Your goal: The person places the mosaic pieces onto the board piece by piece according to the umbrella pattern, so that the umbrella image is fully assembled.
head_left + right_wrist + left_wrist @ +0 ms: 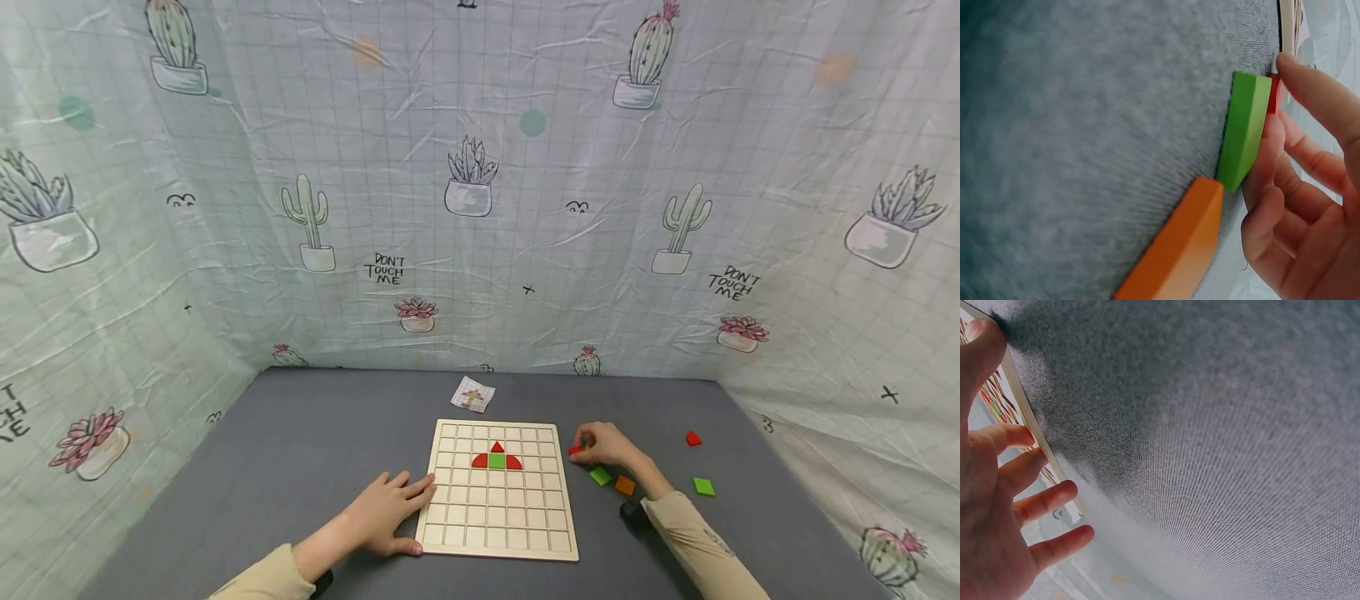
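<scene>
A square wooden grid board lies on the table. On it, a red triangle sits above a green square, with a red curved piece at the left and another red curved piece at the right. My left hand rests along the board's left edge, fingers spread and thumb at the near corner. Just beyond the right edge, my right hand pinches a small red piece, whose shape is mostly hidden. Close to that hand lie a green tile and an orange tile.
A small printed picture card lies behind the board. Farther right on the grey table are a red piece and a green tile. A cactus-patterned cloth hangs around the back and sides.
</scene>
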### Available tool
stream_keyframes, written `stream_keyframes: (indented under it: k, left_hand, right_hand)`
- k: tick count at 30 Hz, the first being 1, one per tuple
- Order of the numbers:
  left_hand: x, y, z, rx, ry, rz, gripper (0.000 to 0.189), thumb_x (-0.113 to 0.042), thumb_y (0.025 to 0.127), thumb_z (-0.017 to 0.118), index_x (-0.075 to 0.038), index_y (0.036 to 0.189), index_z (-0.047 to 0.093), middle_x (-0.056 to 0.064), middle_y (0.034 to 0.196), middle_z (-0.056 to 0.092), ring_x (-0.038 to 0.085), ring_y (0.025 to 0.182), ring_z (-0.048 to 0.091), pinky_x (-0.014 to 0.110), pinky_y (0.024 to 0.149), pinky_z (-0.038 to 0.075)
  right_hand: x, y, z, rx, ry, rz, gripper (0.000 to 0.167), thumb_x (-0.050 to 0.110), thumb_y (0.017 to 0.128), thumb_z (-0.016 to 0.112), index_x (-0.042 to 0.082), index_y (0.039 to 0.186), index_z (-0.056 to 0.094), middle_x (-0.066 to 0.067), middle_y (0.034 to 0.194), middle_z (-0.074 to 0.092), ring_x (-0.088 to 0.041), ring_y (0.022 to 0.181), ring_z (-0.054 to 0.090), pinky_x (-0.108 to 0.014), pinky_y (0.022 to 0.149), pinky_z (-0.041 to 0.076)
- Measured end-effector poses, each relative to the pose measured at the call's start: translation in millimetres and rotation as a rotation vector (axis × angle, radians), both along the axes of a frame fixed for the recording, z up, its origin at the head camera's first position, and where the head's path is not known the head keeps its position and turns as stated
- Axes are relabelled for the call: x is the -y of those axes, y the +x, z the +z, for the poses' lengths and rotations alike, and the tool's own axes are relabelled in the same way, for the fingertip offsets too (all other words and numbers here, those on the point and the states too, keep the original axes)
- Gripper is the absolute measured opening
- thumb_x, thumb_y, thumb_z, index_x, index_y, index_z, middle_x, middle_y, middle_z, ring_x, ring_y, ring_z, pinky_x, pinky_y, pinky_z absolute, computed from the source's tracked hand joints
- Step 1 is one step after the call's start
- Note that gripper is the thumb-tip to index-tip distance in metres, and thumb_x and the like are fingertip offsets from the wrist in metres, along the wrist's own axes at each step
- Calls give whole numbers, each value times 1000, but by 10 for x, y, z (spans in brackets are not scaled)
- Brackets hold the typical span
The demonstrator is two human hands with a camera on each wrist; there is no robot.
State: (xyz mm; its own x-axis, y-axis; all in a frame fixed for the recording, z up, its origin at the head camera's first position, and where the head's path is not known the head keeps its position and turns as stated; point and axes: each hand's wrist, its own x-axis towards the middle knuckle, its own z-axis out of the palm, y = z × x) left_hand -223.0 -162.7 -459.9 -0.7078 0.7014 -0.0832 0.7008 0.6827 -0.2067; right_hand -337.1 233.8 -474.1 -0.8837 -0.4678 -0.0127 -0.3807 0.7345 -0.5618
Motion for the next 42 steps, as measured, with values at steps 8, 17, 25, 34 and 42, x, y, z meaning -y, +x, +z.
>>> stream_keyframes:
  k: [8,17,25,34,42]
  left_hand:
    - [-4,-11,-24,-12,0,-7,82,-71,75,42,-17,137,37,1,140,40,19,103,46,35,75,36]
    - [-4,-13,-27,-9,1,-2,82,-71,75,42,-17,137,37,0,140,40,18,102,46,35,75,36]
    - [6,-16,-35,-9,6,-1,83,-71,75,41,-17,137,37,1,140,40,19,103,46,35,75,36]
    - [2,-2,-12,-9,19,3,82,-70,74,45,-17,136,38,1,140,40,19,101,47,34,73,36]
    - [14,-18,-28,-5,19,-5,82,-70,75,43,-16,137,38,1,140,40,20,103,47,35,74,36]
  right_hand:
    - [-34,19,58,46,-35,4,14,17,83,61,3,86,62,-10,61,61,-15,49,53,-25,49,40]
    - [-67,3,83,78,-59,70,21,4,83,57,3,102,63,-10,64,59,-13,52,48,-25,51,38]
    - [-58,25,68,90,-53,70,24,4,81,57,4,104,64,-13,61,58,-12,50,46,-24,49,35]
    - [-126,36,35,121,-73,66,23,11,82,61,1,103,61,-7,68,59,-11,55,49,-25,51,39]
    - [-128,47,45,105,-40,81,24,6,79,62,2,103,60,-4,73,59,-8,58,49,-25,54,40]
